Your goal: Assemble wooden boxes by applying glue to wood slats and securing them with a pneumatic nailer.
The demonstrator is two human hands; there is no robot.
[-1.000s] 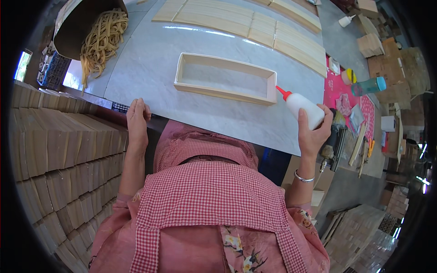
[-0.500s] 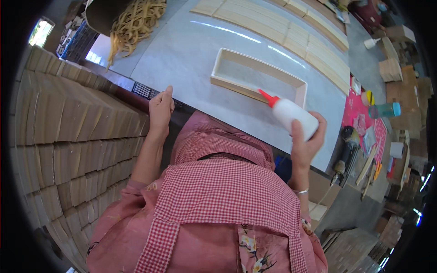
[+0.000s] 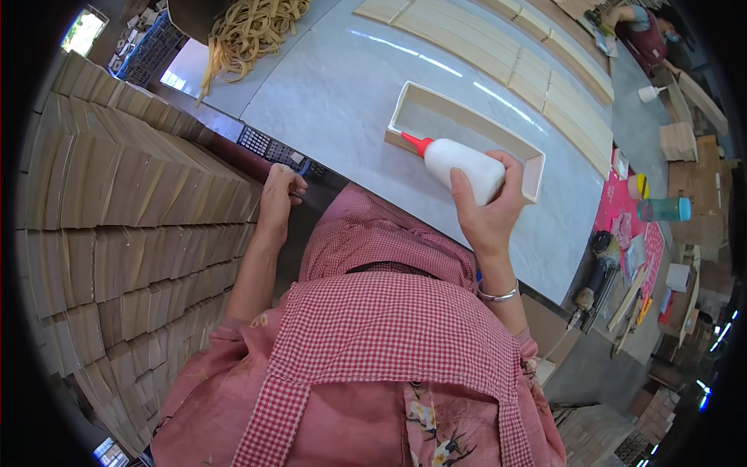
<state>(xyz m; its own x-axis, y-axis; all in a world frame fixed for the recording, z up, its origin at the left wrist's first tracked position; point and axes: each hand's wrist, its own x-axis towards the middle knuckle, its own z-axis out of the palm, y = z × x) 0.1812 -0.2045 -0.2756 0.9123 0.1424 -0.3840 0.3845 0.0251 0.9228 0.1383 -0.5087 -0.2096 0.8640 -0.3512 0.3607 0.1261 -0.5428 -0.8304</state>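
Observation:
My right hand [image 3: 494, 202] is wrapped round a white squeeze bottle [image 3: 461, 166] with a red pointed nozzle. The bottle is tilted, its nozzle toward the left, above the near side of a long rectangular wooden frame [image 3: 529, 167]. That frame lies on the grey table [image 3: 342, 101], and the bottle hides part of its near wall. Just off the table's near-left edge, my left hand [image 3: 280, 193] has its fingers curled in, with nothing visible in them.
Tall stacks of wooden pieces [image 3: 140, 171] stand at the left. Rubber bands [image 3: 249, 35] lie in a heap at the far left. Rows of pale wooden strips [image 3: 498, 58] cross the table's far side. At right are a teal jar [image 3: 661, 208] and a power tool [image 3: 595, 280]. A person [image 3: 650, 39] sits far right.
My right hand has brought the bottle leftward to the frame's near wall, and its nozzle now points more to the left. My left hand has turned and dropped slightly, fingers still curled.

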